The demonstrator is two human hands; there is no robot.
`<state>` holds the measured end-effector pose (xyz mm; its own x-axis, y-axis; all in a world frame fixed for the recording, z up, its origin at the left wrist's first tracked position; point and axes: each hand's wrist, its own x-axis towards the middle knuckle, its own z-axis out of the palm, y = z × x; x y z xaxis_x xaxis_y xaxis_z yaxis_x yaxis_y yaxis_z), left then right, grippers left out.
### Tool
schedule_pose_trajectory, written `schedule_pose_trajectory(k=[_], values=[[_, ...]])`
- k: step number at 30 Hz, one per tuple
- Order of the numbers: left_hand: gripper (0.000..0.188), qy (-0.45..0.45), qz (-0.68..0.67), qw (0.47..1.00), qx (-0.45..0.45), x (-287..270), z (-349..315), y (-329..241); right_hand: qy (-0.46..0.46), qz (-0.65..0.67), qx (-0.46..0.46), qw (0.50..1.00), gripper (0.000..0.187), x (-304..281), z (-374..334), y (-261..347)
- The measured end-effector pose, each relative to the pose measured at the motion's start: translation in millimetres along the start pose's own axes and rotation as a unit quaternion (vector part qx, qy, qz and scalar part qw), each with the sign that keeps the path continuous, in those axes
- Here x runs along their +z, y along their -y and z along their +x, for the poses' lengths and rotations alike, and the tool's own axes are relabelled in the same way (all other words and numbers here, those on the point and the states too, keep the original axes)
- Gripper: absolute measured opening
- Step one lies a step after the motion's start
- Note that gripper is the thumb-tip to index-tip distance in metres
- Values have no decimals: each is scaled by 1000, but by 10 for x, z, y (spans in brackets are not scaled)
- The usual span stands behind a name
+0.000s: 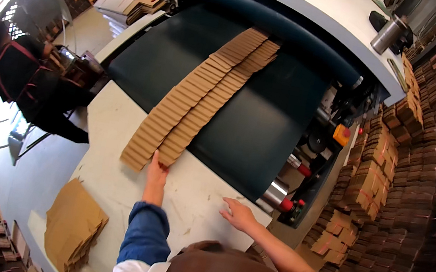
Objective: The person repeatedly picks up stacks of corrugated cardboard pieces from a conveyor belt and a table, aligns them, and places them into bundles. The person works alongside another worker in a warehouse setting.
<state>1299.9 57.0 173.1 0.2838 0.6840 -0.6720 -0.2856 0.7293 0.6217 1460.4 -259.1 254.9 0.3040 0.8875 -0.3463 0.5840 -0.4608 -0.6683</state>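
Two long rows of overlapping brown corrugated cardboard pieces (183,101) lie side by side, fanned like shingles. They run from under the dark roller onto the white table (203,191). My left hand (156,175) is at the near end of the right-hand row, one digit lying on top and the others partly hidden at its edge; it appears to grip the end pieces. Over the table's right part, apart from the cardboard, my right hand (239,214) is open with fingers spread and nothing in it.
A dark green conveyor belt (252,136) passes beneath a roller (281,31). Right of it sit a yellow-and-red stop button (341,135) and stacked cardboard bundles (376,174). Flat cardboard pieces (74,221) lie at the table's left. A person (26,75) in dark clothes is at left.
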Motion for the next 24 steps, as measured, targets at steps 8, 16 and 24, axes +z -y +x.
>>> schedule_pose_trajectory(k=[8, 16, 24], values=[[56, 65, -10, 995, 75, 622, 153, -266, -168, -27, -73, 983, 50, -1681, 2122, -206], [52, 184, -3, 980, 73, 2276, 909, 99, -244, -189, 16, 951, 64, -2666, 4036, -516], [70, 119, -25, 993, -2, 2495, 972, 168, -225, -237, -38, 944, 67, -2493, 4197, -553]])
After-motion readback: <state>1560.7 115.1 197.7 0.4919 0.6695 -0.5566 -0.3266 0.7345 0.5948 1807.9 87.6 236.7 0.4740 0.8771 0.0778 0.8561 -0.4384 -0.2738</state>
